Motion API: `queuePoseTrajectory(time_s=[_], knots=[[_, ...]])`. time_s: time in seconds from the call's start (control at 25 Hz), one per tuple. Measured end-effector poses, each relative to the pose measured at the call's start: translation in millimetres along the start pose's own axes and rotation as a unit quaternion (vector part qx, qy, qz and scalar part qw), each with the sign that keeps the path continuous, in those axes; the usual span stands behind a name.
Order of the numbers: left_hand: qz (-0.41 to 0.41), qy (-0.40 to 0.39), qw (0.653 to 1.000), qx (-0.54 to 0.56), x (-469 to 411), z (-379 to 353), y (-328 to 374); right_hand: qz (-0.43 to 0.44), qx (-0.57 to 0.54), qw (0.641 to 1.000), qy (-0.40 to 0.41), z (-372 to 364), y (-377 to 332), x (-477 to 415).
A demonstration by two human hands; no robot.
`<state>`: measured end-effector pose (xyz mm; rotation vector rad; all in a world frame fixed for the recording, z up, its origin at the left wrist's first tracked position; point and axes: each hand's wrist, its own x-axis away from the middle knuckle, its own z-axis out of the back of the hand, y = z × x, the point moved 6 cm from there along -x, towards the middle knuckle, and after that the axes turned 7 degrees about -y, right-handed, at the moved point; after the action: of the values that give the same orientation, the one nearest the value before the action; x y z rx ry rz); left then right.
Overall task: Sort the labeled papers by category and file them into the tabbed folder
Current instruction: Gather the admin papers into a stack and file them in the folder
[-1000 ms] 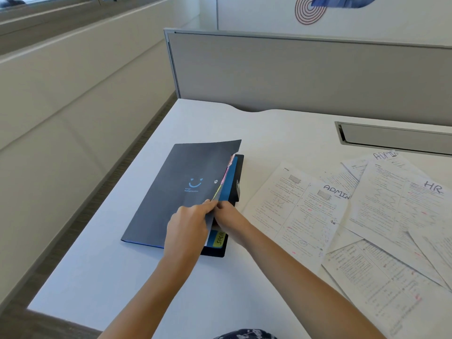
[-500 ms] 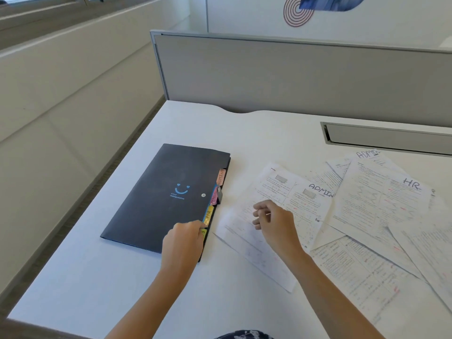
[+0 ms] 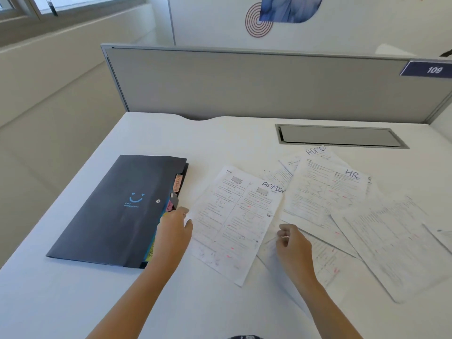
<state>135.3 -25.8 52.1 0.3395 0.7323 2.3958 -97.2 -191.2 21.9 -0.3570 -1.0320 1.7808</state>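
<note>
While only the head view is available, it covers the whole job. Folder (image 3: 117, 211) lies closed and flat on the table (image 3: 220, 138), left of the papers; its long axis runs from near-left to far-right, tabbed edge facing right toward the sheets. Coloured tabs (image 3: 177, 183) stick out along that edge; the top one reads ADMIN, the rest are too small or hidden.

Papers sit fanned and overlapping right of the folder: an ADMIN sheet (image 3: 234, 221) nearest it, long axis roughly parallel to the folder, heading at the far end; an HR sheet (image 3: 325, 192) behind it; another ADMIN sheet (image 3: 315, 150) poking out at the back; unlabelled-looking sheets (image 3: 391, 241) at far right.

Left hand (image 3: 175, 231) rests at the folder's tabbed edge, fingers loosely spread, touching the near ADMIN sheet's left edge, gripping nothing visible. Right hand (image 3: 292, 243) hovers over the lower sheets, fingers curled loosely, not pinched on paper as far as can be seen.

Judgement: most sheets remain unfiled; whether any are already inside the folder can't be told.
</note>
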Motion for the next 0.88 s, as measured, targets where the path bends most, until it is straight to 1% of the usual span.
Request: queuePoseTrajectory(time_s=[0.12, 0.2, 0.32, 0.44, 0.52, 0.6, 0.72, 0.8, 0.88], knots=[[0.019, -0.035, 0.999, -0.026, 3, -25, 14, -0.047, -0.111, 0.992, -0.036, -2, 1, -5], [0.035, -0.036, 0.997, -0.061, 12, -37, 22, -0.064, -0.147, 0.985, -0.066, -6, -1, -9], [0.045, -0.022, 0.994, -0.097, 23, -45, 36, -0.069, -0.12, 0.984, -0.115, -11, 1, -15], [0.052, -0.008, 0.995, -0.089, 33, -52, 43, -0.034, -0.086, 0.981, -0.168, -14, -2, -17], [0.067, -0.01, 0.996, -0.061, 42, -59, 45, 0.003, -0.072, 0.984, -0.163, -5, -4, -19], [0.078, -0.015, 0.997, -0.024, 53, -66, 50, 0.032, -0.067, 0.988, -0.139, 9, -2, -19], [0.061, 0.014, 0.998, 0.026, 61, -62, 62, 0.041, -0.088, 0.99, -0.099, 38, 4, -21], [0.04, 0.041, 0.998, 0.029, 62, -54, 71, 0.044, -0.11, 0.99, -0.075, 59, 11, -22], [0.044, 0.034, 0.997, 0.056, 57, -48, 74, 0.042, -0.136, 0.988, -0.055, 76, 23, -23]])
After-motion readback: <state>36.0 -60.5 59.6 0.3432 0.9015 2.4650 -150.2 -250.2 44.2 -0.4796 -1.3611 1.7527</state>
